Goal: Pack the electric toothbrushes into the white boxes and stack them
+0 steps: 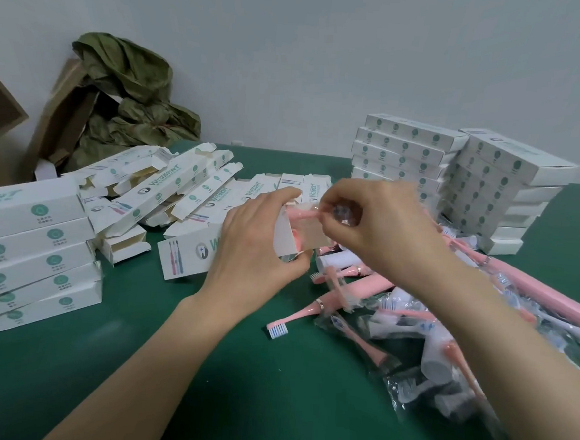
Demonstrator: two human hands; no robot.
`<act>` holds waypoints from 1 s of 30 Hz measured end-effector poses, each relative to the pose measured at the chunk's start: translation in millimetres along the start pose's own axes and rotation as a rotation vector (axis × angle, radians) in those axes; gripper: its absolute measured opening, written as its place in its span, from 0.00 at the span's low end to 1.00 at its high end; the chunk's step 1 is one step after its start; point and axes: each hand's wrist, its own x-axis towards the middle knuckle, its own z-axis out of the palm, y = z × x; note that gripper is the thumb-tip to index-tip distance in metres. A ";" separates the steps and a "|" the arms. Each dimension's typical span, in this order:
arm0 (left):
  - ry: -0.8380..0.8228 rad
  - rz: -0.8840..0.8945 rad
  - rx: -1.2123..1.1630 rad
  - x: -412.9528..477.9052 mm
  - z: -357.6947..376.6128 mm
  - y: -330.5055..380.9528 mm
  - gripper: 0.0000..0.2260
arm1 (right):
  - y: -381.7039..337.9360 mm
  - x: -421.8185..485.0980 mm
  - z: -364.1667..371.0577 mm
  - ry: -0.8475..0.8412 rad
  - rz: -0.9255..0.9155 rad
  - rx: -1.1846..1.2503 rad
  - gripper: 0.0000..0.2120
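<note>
Pink electric toothbrush [303, 214], in clear wrap, sat at the open mouth of a white box [285, 240] above the green table [237, 370]. The left hand [256, 241] curled round that open end. The right hand [377, 226] pinched the toothbrush between fingertips. Packed box stacks [456, 173] stood behind, and loose toothbrushes [395, 316] lay below the right hand.

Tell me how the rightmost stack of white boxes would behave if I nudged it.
The stack would probably shift or topple: its boxes sit unevenly and the top box overhangs. The boxes look like thin card, so likely light and easily dented.
</note>
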 end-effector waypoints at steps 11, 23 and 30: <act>0.022 0.050 0.008 1.6 -3.0 1.8 0.28 | -5.8 -3.6 21.2 -0.037 0.133 0.369 0.10; 0.122 0.071 0.002 -0.2 -2.0 7.0 0.26 | -10.2 -9.4 34.6 0.272 0.107 0.421 0.05; 0.117 0.037 -0.006 1.9 -3.0 6.4 0.29 | -10.9 -7.1 32.2 0.114 -0.092 0.187 0.06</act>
